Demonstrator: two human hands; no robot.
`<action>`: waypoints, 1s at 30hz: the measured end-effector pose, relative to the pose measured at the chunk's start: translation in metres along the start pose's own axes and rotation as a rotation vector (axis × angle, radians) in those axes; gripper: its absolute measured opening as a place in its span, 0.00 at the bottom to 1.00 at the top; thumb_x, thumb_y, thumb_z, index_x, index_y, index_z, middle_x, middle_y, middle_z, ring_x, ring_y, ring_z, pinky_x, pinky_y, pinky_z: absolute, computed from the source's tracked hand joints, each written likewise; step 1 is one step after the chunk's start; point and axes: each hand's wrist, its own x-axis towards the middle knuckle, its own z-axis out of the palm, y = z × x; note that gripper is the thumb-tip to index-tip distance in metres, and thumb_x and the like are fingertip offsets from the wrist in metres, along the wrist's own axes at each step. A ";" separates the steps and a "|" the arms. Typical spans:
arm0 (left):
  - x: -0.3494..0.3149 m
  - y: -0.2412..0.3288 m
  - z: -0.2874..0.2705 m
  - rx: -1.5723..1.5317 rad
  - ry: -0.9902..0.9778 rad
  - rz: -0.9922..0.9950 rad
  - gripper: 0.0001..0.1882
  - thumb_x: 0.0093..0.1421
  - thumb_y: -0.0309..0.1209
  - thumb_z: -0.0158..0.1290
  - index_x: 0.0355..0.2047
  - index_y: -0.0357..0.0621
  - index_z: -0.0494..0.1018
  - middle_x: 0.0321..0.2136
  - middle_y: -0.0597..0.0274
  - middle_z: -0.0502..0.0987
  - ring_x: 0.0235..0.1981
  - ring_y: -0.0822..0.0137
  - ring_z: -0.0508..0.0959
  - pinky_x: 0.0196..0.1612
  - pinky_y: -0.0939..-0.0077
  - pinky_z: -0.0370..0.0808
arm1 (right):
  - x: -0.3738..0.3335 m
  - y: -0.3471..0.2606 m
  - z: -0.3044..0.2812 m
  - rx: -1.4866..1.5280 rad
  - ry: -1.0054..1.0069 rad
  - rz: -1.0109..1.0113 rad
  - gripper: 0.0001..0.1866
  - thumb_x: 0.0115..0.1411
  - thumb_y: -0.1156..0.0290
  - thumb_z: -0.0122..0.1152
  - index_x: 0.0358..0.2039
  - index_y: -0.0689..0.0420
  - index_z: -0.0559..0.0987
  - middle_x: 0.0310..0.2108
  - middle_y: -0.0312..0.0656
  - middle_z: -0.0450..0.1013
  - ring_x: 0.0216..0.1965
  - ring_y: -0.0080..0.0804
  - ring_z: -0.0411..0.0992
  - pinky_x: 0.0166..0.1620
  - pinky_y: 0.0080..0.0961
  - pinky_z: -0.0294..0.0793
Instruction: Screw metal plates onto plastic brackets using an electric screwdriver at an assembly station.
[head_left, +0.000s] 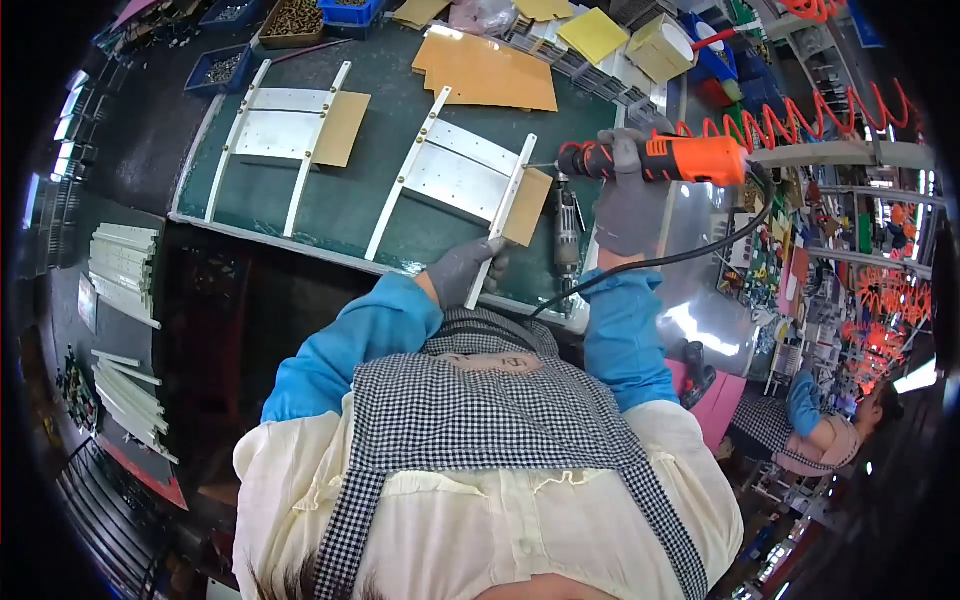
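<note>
My right hand, in a grey glove, is wrapped around an orange and black power screwdriver. The tool lies nearly level, its thin bit pointing left at the upper part of a white rail; whether it touches a screw is too small to tell. My left hand, also gloved, grips the lower end of that right-hand rail. This rail and a second one flank a white panel, forming a frame on the green table. A piece of tan cardboard shows beside the rail.
A similar white frame lies to the left. Near my right hand is a silver-grey tool. Orange cardboard sheets and screw bins sit at the back. A black cable crosses my right forearm. Another person is at the far right.
</note>
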 end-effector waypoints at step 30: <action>0.016 -0.007 -0.032 -0.364 -0.148 0.057 0.18 0.69 0.46 0.47 0.48 0.47 0.68 0.34 0.67 0.71 0.30 0.72 0.70 0.32 0.79 0.74 | -0.001 -0.027 0.025 -0.302 0.017 -0.060 0.18 0.52 0.62 0.70 0.36 0.62 0.79 0.29 0.39 0.77 0.33 0.29 0.75 0.45 0.27 0.75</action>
